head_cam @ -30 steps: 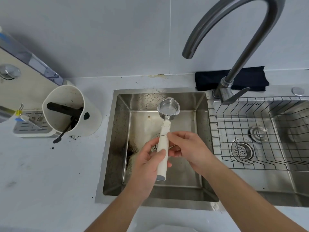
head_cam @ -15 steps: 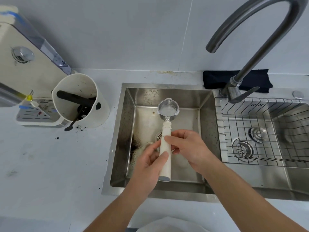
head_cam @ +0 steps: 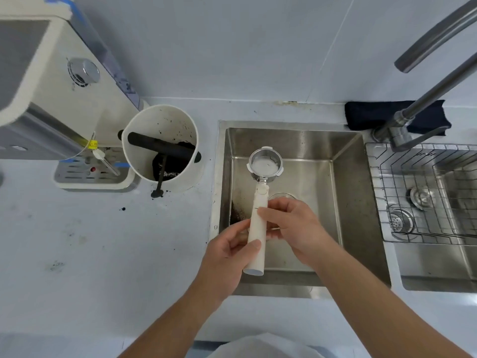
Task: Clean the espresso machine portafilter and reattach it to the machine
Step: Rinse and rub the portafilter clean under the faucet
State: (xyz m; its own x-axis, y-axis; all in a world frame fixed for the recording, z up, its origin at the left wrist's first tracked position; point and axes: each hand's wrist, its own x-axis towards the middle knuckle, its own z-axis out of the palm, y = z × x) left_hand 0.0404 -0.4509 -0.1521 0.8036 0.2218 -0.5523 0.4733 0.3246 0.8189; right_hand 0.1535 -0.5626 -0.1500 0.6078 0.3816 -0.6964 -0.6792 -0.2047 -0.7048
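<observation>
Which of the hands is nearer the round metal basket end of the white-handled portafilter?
Right. The right hand pinches the handle higher up, just below the round metal basket of the white-handled portafilter. The left hand holds the handle's lower end, farther away.

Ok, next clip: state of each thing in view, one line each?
portafilter: held over the sink, basket up, no grounds visible
left hand: grips handle's lower end
right hand: pinches handle higher up
sink: dark grounds along its left side
knock box: holds spent grounds
faucet: no water running
</observation>
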